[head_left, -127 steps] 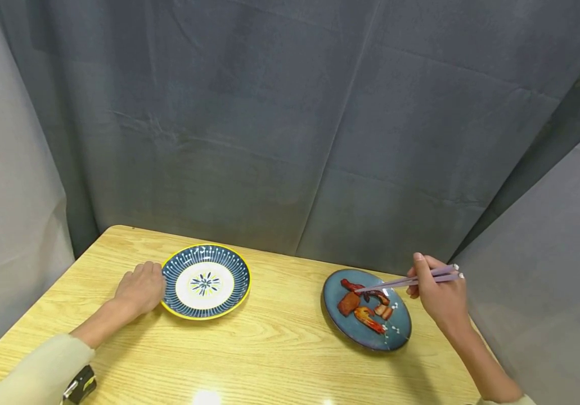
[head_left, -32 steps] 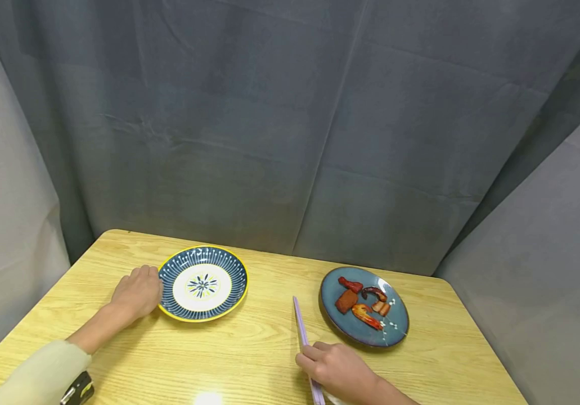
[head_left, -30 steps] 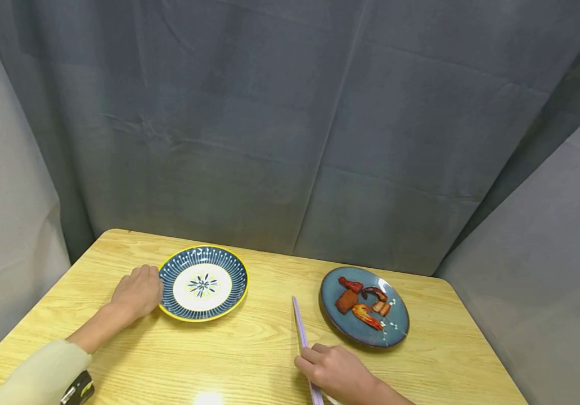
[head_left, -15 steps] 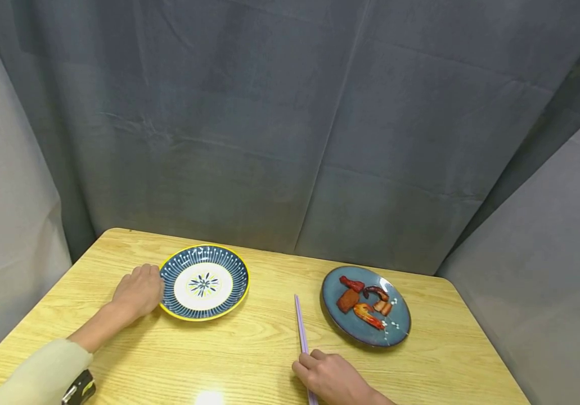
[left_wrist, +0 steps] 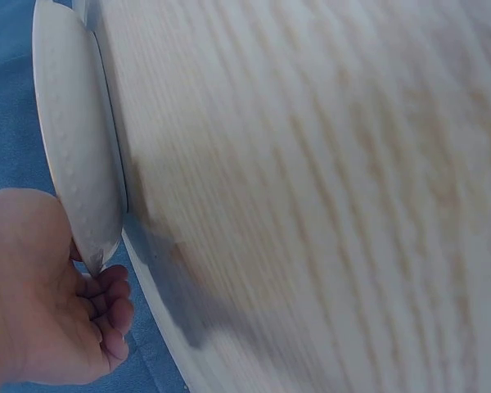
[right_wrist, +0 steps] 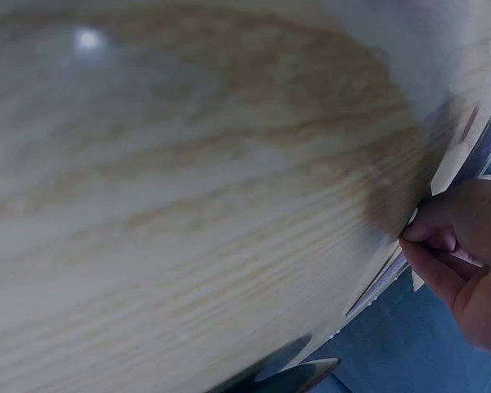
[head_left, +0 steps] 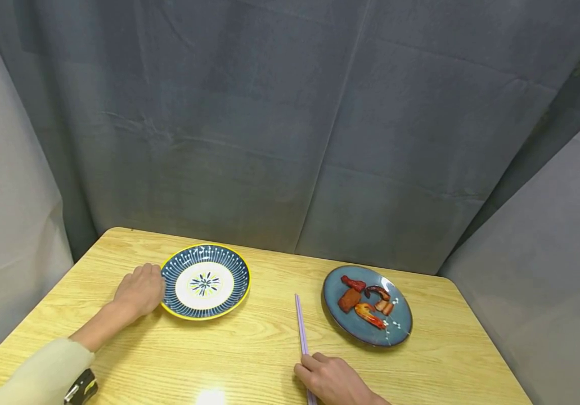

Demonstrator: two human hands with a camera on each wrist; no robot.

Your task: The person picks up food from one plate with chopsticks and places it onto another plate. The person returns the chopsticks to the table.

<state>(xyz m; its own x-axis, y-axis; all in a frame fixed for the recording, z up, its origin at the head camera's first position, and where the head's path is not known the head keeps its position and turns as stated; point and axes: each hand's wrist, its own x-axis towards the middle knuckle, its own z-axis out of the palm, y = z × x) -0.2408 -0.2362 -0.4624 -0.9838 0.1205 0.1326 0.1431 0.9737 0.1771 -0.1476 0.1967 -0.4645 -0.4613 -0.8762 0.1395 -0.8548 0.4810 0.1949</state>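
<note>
My left hand (head_left: pixel 140 289) holds the left rim of a round plate (head_left: pixel 236 264) with a dark blue patterned border, yellow edge and white centre. In the left wrist view, the thumb side of the hand (left_wrist: pixel 41 278) lies over the rim and the fingers curl under the plate's pale underside (left_wrist: pixel 82 147). Right of centre, my right hand (head_left: pixel 332 379) pinches a pair of light purple chopsticks (head_left: pixel 301 326) low at the table, tips pointing away from me. Seen from the right wrist, thumb and index finger of the hand (right_wrist: pixel 462 254) meet around the chopsticks (right_wrist: pixel 479 155).
A blue-grey plate (head_left: pixel 342 323) on the right carries several food pieces: a red drumstick-shaped piece (head_left: pixel 353 283), a brown chunk (head_left: pixel 349 300), a shrimp (head_left: pixel 369 316) and others. The wooden table (head_left: pixel 249 360) ends at a grey curtain (head_left: pixel 249 140). A black wristwatch-like device (head_left: pixel 81 387) sits near the left sleeve.
About four seconds ago the chopsticks were over the food on the blue-grey plate; my right hand has brought them left and down to the table. The left hand stays at its plate.
</note>
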